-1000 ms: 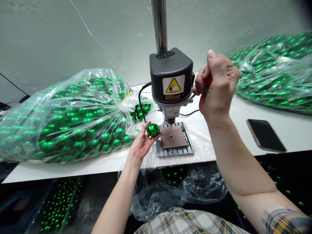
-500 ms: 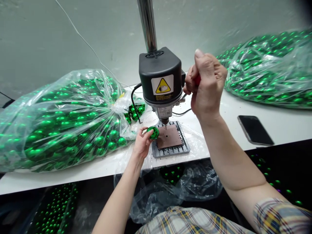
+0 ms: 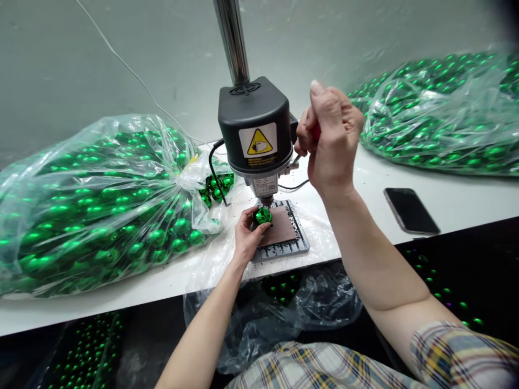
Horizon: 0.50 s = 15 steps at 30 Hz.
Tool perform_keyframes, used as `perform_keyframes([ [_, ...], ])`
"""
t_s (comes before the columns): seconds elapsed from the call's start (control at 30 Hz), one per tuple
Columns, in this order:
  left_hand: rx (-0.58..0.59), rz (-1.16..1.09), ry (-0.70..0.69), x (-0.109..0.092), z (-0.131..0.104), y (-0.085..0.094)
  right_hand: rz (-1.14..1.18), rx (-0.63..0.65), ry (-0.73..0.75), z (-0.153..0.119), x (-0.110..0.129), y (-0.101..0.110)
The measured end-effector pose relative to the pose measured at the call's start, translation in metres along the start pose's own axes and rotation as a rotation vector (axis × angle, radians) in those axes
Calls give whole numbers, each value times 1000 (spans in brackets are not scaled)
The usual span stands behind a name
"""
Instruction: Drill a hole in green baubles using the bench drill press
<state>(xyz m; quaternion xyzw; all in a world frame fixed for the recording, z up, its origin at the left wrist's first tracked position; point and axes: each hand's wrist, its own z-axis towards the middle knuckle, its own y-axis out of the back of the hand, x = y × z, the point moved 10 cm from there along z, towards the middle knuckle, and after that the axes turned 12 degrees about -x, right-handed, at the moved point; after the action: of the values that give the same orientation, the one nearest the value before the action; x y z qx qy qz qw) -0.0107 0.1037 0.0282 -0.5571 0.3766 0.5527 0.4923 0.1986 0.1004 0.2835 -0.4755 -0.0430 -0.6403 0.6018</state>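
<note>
Between its thumb and fingers my left hand (image 3: pixel 250 235) holds a shiny green ball (image 3: pixel 263 216), right under the chuck (image 3: pixel 266 200) of a black drill press (image 3: pixel 254 121). The bit is mostly hidden behind the ball. Below lies a pinkish board (image 3: pixel 284 227) on the slotted grey base plate (image 3: pixel 300 246), with dark chips around it. At the right of the machine my right hand (image 3: pixel 332 135) is wrapped round a red-knobbed lever (image 3: pixel 316 131), of which only a little red shows.
A big clear bag of green balls (image 3: pixel 101 205) lies at the left, another bag (image 3: pixel 438 119) at the back right. A phone (image 3: pixel 411 210) rests on the white table (image 3: pixel 373 189). Clear plastic (image 3: pixel 320 302) hangs at the front edge.
My left hand has brought the green ball rightward, from the board's left edge to under the chuck. My right hand keeps its hold on the lever. The whole view has shifted slightly.
</note>
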Motion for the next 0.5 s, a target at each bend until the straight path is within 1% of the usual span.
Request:
perform_keyframes([
  [0.1,21,-40,-35,0,0,-5,-43,6,0,0,-1,0],
  [0.27,77,-48,-9,2,-5,-12,-30,0,12,0,2,0],
  [0.43,81,-9,4,-2,-12,-17,-35,5,24,0,2,-1],
  [0.5,73,4,9,-1,-13,-18,-41,3,24,1,2,-1],
])
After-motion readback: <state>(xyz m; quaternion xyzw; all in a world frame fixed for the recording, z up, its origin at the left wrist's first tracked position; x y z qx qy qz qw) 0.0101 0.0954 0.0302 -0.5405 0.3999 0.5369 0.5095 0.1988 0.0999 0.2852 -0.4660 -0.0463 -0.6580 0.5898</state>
